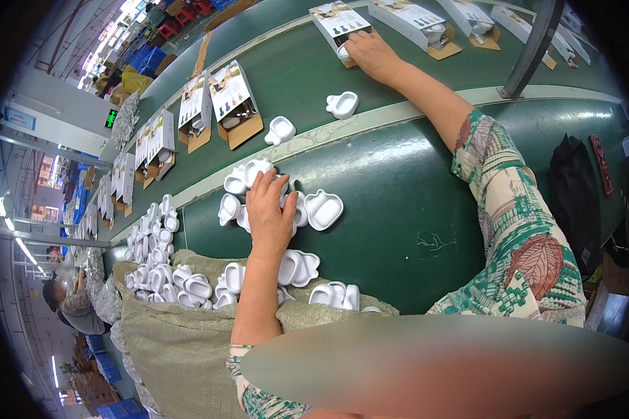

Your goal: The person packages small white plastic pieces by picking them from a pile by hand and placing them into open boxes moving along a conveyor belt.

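The pale rail point(388, 116) divides a green belt point(293, 84) on its far side from a dark green table point(405, 209) on its near side. Beyond the rail, the right hand point(372, 56) reaches to the open end of a printed box point(337, 19), fingers curled over a white piece point(343, 51) there; I cannot tell whether they pinch it. On the near side, the left hand point(269, 213) lies palm down, fingers loosely spread, over a cluster of white dishes point(324, 211). Two loose dishes point(281, 130) sit just past the rail, between it and more open boxes point(232, 98). Nearer the person than the rail, an olive sack point(182, 349) bears further dishes point(197, 286)
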Motion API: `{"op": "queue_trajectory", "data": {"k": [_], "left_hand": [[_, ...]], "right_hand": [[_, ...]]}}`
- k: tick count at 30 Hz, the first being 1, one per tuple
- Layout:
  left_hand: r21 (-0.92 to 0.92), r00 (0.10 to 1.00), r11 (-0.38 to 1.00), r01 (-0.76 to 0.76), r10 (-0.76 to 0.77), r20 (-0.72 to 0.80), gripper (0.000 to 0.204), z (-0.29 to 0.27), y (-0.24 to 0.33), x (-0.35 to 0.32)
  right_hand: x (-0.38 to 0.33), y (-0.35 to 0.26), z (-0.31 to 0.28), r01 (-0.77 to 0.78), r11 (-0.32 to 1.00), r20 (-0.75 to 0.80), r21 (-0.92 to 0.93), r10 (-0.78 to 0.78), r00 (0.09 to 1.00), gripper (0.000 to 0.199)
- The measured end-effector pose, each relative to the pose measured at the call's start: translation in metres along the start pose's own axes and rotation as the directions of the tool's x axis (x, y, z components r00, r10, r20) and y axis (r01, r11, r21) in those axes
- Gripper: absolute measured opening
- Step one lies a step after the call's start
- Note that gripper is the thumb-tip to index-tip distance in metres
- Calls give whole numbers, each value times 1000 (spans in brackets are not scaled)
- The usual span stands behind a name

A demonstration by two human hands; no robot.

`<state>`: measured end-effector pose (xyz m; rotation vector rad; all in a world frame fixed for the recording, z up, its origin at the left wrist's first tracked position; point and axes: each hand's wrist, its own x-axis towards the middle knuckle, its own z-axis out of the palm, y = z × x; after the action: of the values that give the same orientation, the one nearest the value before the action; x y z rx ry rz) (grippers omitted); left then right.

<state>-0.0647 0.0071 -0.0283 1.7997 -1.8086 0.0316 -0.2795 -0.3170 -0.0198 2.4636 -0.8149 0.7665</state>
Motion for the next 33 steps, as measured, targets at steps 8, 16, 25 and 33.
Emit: {"op": "queue_trajectory", "data": {"k": [8, 16, 25, 33], "left_hand": [[-13, 1000, 1000, 25, -24, 4, 32, 1, 2, 1], [-3, 999, 1000, -14, 14, -31, 31, 2, -3, 1], [71, 988, 997, -33, 43, -151, 20, -12, 13, 0], [-179, 885, 939, -294, 338, 319, 44, -17, 46, 4]], "right_hand": [[-7, 50, 17, -333, 939, -63, -90, 329, 942, 16], [-48, 18, -31, -225, 905, 20, 362, 234, 972, 20], [-86, -19, -78, -31, 995, 154, 98, 16, 988, 15], [-40, -57, -49, 209, 909, -29, 360, -213, 977, 15]]}}
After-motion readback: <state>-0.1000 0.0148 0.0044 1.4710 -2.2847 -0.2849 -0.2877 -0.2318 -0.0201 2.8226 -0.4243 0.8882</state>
